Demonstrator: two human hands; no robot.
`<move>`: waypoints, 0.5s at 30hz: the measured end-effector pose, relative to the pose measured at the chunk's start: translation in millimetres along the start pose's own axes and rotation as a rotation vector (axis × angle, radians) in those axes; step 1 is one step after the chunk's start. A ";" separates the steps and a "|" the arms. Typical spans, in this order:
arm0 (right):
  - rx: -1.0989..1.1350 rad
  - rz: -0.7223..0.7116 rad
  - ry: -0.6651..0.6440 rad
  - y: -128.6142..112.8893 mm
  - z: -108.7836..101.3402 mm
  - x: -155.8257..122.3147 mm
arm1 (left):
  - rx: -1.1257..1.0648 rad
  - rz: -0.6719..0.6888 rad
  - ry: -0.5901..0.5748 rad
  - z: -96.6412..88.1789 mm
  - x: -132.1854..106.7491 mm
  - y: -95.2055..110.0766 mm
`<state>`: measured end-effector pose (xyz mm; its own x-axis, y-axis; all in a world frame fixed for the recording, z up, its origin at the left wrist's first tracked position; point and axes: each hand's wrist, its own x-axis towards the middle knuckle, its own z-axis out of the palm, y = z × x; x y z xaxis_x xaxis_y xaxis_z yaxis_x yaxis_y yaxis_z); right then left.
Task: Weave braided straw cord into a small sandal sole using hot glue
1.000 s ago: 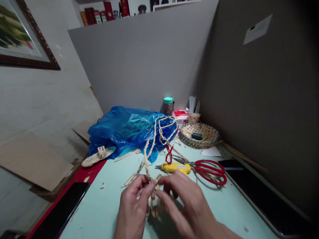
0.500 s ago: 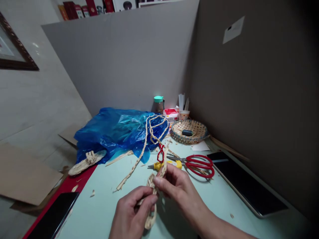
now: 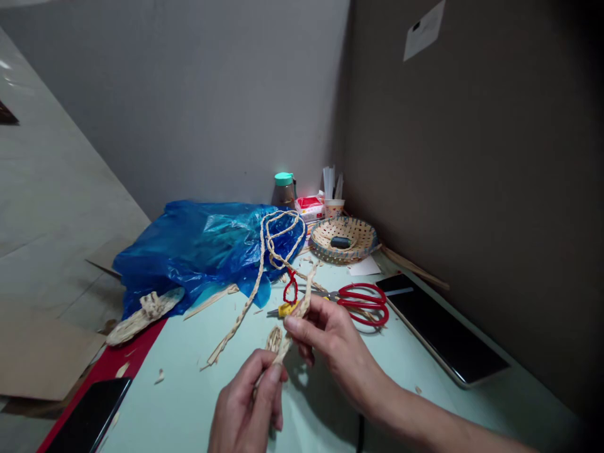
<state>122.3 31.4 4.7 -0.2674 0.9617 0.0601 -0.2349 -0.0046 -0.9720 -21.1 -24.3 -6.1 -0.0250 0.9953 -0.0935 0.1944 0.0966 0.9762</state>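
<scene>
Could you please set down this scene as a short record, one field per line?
Left hand: closed on a straw braid
Right hand: pinching the same braid higher up
Tools: red-handled scissors; yellow tool, partly hidden by the right hand
Back left: blue bag, with a longer braid lying partly over it
Back right: woven basket holding a dark object
Surface: pale green tabletop, straw scraps scattered

- Straw braid, lower centre of the frame: pale, plaited, held taut-looking on a slant, its narrow free tip uppermost, the middle partly covered.
- Rounded straw loops, just left of the braid's lower end: packed close, bottom hidden.
</scene>
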 end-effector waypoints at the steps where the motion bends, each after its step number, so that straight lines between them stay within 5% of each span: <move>1: -0.002 -0.005 -0.009 -2.2 -0.8 1.8 | -0.039 -0.020 0.005 -0.4 1.5 0.0; 8: -0.294 -0.115 -0.001 -39.6 -38.5 19.0 | -0.293 -0.084 0.131 -22.4 15.7 7.2; 12: -0.756 -0.249 0.092 -57.8 -79.7 20.1 | -0.365 -0.094 0.225 -32.2 22.6 15.3; 15: -1.176 -0.223 0.046 -48.5 -103.1 19.4 | -0.356 -0.073 0.271 -30.9 26.0 23.3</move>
<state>224.9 78.6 29.6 -0.2897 0.9187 0.2685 0.7329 0.3934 -0.5551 -47.5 3.6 20.3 -0.2912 0.9438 -0.1563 -0.1653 0.1112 0.9800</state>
